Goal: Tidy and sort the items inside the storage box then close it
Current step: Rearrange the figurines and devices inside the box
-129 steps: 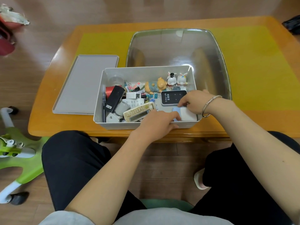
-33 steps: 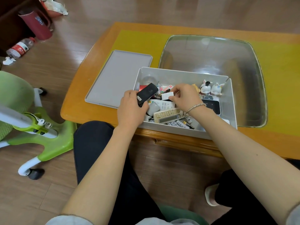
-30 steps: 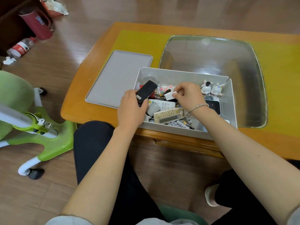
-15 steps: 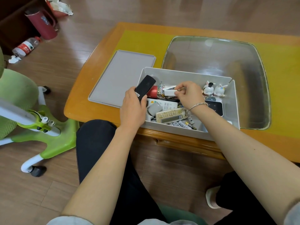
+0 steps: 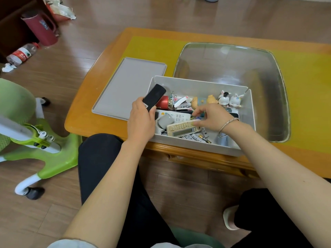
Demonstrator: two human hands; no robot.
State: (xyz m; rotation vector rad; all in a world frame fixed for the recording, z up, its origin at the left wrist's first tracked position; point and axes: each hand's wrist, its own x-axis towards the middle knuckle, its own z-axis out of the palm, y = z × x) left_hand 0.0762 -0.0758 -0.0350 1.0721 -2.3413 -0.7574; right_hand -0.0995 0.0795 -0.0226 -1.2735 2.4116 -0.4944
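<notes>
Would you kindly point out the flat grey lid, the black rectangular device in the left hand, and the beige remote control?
Flat grey lid (image 5: 129, 86): head view, on its bare middle.
Black rectangular device (image 5: 154, 96): head view, on its upper face, above the gripping fingers.
Beige remote control (image 5: 182, 129): head view, between buttons and display.

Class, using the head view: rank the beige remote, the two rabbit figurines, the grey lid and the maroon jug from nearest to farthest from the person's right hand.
From the right hand:
1. Beige remote, under its fingers, front of the box.
2. Rabbit figurines, back right corner of the box.
3. Grey lid, on the table left of the box.
4. Maroon jug, on the floor, far left.
</notes>
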